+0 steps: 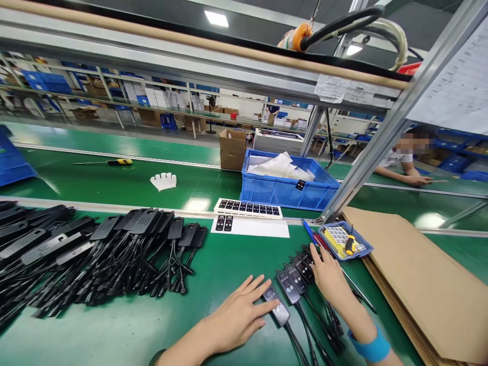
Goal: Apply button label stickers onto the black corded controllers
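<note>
My left hand (240, 314) lies flat with its fingers spread. Its fingertips touch a small black controller (281, 311) with cables running toward me. Beside that, a row of similar labelled controllers (288, 287) leads off to the upper right. Over the far end of this row is my right hand (331, 274), fingers stretched out and resting on the controllers there, partly hiding them. A blue band (369, 345) circles my right wrist. White label sheets (249, 227) with black stickers lie farther back.
A large pile of cabled black controllers (133, 249) covers the left side. Behind stand a blue crate (287, 190) and a cardboard box (232, 150). A small blue tray (345, 240), pens and stacked cardboard (427, 284) are at right. A screwdriver (120, 162) and white glove (163, 181) lie behind.
</note>
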Demonstrator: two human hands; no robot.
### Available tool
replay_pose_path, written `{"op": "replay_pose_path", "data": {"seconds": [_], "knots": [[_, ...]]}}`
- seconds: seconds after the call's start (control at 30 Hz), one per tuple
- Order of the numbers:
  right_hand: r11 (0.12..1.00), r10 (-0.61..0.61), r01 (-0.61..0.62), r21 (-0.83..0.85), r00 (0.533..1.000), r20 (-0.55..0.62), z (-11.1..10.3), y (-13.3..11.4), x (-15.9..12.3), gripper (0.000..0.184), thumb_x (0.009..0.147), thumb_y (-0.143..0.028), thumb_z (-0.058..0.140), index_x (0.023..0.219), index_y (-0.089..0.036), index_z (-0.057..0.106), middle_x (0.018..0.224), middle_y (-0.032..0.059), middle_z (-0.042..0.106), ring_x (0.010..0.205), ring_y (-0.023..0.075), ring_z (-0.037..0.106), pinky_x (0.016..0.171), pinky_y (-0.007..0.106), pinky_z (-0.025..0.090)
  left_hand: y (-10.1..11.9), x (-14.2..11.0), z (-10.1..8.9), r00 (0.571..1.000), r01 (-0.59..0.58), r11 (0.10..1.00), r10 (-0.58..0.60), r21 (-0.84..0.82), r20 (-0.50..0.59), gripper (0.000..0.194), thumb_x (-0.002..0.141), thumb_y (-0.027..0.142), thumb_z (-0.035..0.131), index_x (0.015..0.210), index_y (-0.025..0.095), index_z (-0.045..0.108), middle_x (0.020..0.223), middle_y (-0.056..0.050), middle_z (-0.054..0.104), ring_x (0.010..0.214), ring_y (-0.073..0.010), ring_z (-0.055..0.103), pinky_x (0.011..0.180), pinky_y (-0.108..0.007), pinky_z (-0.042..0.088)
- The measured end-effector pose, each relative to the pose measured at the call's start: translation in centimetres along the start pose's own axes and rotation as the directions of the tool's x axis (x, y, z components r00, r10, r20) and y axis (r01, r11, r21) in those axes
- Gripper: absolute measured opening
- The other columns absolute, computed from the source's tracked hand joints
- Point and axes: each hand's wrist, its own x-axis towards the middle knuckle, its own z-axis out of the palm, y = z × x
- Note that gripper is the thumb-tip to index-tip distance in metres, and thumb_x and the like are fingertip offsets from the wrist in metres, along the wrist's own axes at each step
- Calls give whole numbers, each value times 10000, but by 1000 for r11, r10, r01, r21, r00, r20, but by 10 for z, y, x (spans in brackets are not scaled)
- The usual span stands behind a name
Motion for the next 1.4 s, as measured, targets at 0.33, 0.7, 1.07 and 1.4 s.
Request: {"op": "replay_pose_path", "data": {"seconds": [0.33, 0.7, 1.07, 1.4], "knots": [[973, -144, 141, 184, 990, 4, 25, -86, -93, 708, 850, -504, 521, 1435, -150, 338, 1494, 193, 273, 1366, 390, 233, 1027, 520, 367, -2, -1, 8, 998, 54, 998, -53, 21, -36, 648, 912, 187, 427, 1472, 263, 112, 1496, -65, 312, 1389, -230, 235, 1131, -496, 262], [937, -154, 130, 325, 987, 48, 5, -95, -88, 835, 726, -341, 614, 1458, -143, 262, 1399, 218, 356, 1257, 397, 348, 996, 551, 341, -13, -3, 16, 991, 36, 998, -44, -60, -124, 752, 883, 306, 539, 1468, 314, 67, 1517, -60, 265, 1393, -260, 224, 1136, -529, 223], [977, -78, 93, 190, 993, -84, -30, -63, -54, 734, 623, -291, 613, 1324, -115, 490, 1223, 208, 452, 1094, 376, 438, 891, 494, 411, -13, -6, 13, 971, 182, 976, -197, -117, -135, 677, 903, 364, 500, 1462, 308, 122, 1512, -64, 276, 1384, -266, 254, 1119, -494, 290], [999, -51, 50, -11, 979, -197, 18, -17, -30, 704, 783, -431, 530, 1402, -146, 354, 1453, 228, 247, 1324, 448, 218, 967, 553, 339, -9, -8, 10, 967, 223, 970, -233, -100, -100, 684, 891, 284, 516, 1454, 335, 131, 1508, -51, 288, 1383, -257, 259, 1103, -500, 315]]}}
